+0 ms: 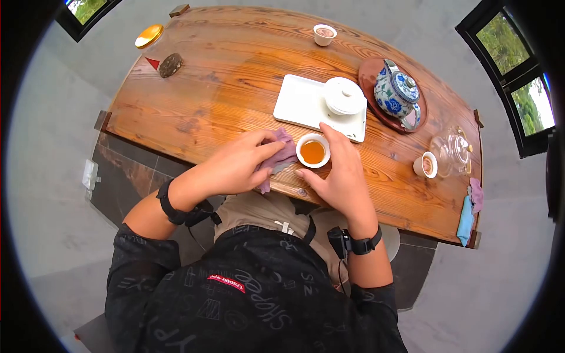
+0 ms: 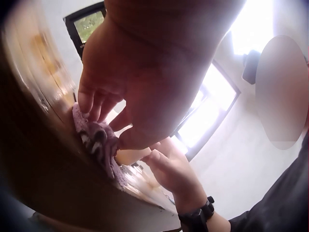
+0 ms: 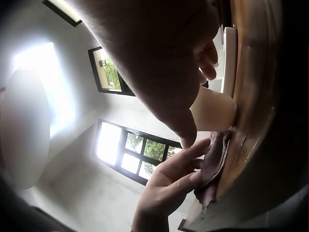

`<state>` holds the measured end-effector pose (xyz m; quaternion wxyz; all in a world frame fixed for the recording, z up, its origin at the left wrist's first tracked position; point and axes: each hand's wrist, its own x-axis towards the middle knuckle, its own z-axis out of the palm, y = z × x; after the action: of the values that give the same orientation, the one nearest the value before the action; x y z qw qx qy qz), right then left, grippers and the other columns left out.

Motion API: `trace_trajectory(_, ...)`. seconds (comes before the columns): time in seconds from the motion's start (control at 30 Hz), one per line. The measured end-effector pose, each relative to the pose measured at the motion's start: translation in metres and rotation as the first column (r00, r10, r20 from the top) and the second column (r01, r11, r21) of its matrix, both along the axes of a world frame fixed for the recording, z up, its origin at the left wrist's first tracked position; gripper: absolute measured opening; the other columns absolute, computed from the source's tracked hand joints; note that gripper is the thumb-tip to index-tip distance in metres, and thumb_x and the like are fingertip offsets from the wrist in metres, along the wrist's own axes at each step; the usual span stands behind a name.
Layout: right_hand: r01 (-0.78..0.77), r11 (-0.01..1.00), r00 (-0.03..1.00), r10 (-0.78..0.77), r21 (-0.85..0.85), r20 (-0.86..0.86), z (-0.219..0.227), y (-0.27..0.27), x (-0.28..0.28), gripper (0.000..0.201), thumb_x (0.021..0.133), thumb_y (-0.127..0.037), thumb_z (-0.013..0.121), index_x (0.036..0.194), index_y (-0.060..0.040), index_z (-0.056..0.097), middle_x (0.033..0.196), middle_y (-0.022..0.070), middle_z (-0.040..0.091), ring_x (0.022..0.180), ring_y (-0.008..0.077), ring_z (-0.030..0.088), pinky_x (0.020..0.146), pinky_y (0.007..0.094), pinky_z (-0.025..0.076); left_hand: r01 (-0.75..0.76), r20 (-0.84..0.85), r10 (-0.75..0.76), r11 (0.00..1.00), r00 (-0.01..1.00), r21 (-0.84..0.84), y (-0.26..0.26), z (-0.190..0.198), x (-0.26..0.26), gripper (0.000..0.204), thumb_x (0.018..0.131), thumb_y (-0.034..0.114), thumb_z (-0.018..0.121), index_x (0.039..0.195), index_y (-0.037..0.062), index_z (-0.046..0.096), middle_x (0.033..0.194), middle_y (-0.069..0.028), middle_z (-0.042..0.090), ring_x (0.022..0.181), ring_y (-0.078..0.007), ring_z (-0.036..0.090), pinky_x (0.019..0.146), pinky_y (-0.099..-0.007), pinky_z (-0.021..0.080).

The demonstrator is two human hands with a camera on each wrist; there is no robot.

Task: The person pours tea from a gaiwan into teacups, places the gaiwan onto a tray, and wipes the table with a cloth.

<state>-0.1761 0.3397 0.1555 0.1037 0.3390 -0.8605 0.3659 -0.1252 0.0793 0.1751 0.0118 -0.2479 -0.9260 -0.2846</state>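
A small white cup of amber liquid stands near the table's front edge, below the white tray. My right hand curves round its right side, fingers beyond it and thumb at the near side; the right wrist view shows the thumb against the pale cup. A crumpled purple cloth lies just left of the cup, and my left hand grips it. Fingertips press into this cloth on the tabletop in the left wrist view. The cloth partly hides the left fingers.
A lidded white bowl sits on the tray. Behind it on the right is a blue-and-white teapot on a round board. Further right stand a glass teapot and another cup. Folded cloths lie at the right edge.
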Motion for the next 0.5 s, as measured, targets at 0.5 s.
trace_trajectory(0.5, 0.205, 0.977, 0.973, -0.195, -0.067, 0.125, 0.014, 0.042, 0.003, 0.082, 0.076, -0.022, 0.09, 0.148, -0.0037, 0.054, 0.126, 0.0176, 0.07, 0.117, 0.0347, 0.067, 0.103, 0.0452, 0.048, 0.066, 0.155, -0.06, 0.997, 0.986, -0.03, 0.032, -0.011, -0.031, 0.055, 0.088, 0.011, 0.076, 0.141, 0.0039, 0.063, 0.142, -0.0197, 0.059, 0.127, -0.0399, 0.061, 0.105, -0.0452, 0.052)
